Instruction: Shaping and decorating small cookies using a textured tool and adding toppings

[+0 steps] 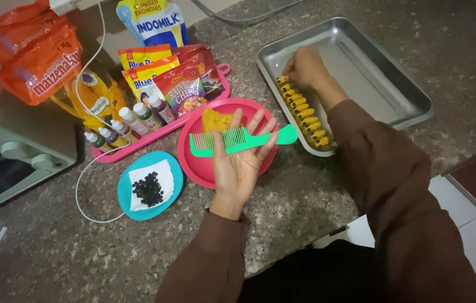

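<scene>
A person's left hand (238,163) lies palm up and spread wide above a pink plate (193,163), with a green comb (242,140) resting across its fingers, the teeth pointing away from the wrist. A lump of yellow dough (215,119) sits on the plate just behind the comb. The right hand (305,66), fingers curled, presses on the far end of a row of ridged yellow dough pieces (304,112) lined along the near edge of a metal tray (384,84). A small blue plate (176,185) of dark bits and a pink tray of little bottles (131,120) stand to the left on the speckled table (52,252)
</scene>
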